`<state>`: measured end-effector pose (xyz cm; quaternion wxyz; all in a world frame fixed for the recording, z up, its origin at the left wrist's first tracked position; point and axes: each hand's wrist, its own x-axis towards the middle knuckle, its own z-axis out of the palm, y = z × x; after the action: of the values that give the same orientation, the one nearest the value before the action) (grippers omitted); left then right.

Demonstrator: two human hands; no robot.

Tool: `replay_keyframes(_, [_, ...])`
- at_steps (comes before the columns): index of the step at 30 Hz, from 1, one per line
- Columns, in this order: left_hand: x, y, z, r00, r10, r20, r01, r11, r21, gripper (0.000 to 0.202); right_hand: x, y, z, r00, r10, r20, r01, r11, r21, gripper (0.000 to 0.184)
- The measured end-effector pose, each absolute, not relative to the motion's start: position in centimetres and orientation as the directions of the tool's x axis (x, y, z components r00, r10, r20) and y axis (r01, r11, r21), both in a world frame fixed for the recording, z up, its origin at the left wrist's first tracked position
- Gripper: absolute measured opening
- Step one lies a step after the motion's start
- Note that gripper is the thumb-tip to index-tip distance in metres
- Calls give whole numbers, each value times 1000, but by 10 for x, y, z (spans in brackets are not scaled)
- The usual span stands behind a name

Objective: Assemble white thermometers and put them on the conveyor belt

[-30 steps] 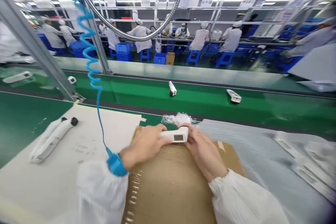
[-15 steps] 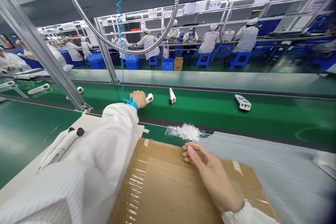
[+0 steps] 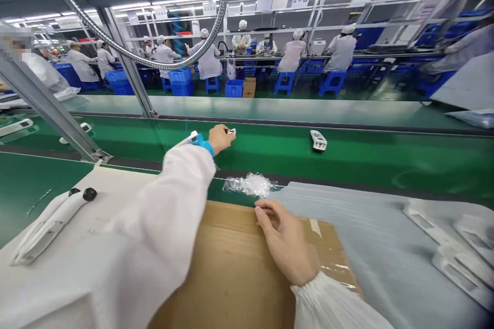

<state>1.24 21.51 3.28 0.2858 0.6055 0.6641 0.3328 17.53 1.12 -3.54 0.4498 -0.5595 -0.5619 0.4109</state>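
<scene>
I am reaching my left grip (image 3: pixel 222 139) far forward over the green conveyor belt (image 3: pixel 347 162). Its fingers are curling down, and a small white device (image 3: pixel 230 132) is showing just past them, but I cannot tell if the grip has hold of it. A blue wrist strap (image 3: pixel 203 145) is sitting on that wrist, probably to keep static away from the electronics.

My right grip (image 3: pixel 285 241) is resting on a cardboard sheet (image 3: pixel 231 252), half open and holding nothing; the sheet is probably lying there as a soft pad. Just ahead of this grip, crumpled clear plastic wrap (image 3: pixel 249 185) is lying, and to its right a grey film (image 3: pixel 370 252) is carrying white plastic pieces (image 3: pixel 455 252). Below and left of my left grip, a white handheld unit (image 3: pixel 54 226) is lying on the table (image 3: pixel 116 180) — on it I am reading no brand or writing.
</scene>
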Motion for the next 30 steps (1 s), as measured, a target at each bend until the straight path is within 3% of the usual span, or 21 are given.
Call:
replay_keyframes(3, [-10,178,69,-27,992,122,530,-89,843,28,180,14,-37,96,981,167,387,118,-914,33])
replay_keyframes(6, [-26,128,101,80,986,148,472,-168,866,33,178,14,-29,84,979,185,368,142,-919,38])
replay_keyframes(9, [-27,80,102,201,978,53,389,-129,912,43,165,11,-16,-20,986,167,189,167,-968,50])
replay_keyframes(12, [-16,42,66,300,953,48,337,-153,929,37,153,10,-13,-168,980,106,-38,101,-994,51])
replay_keyframes(16, [-7,15,3,268,933,239,622,-357,697,24,154,9,-24,-52,998,-46,-65,-50,-997,51])
replay_keyframes(18, [-9,11,-15,343,899,272,702,-438,561,18,158,6,-25,-10,997,-81,-18,-81,-997,51])
replay_keyframes(22, [-13,11,-14,429,808,404,693,-581,427,16,158,-3,-9,-56,998,16,93,21,-995,44])
replay_keyframes(25, [-9,5,3,290,854,431,656,-506,560,31,158,-6,7,-11,991,136,197,135,-971,39])
replay_keyframes(28, [-6,-4,14,157,975,158,592,-221,775,49,162,-7,15,24,978,208,306,191,-933,33])
replay_keyframes(30, [-6,-8,14,190,982,-15,538,-91,838,46,166,-6,17,-7,962,273,399,253,-881,29])
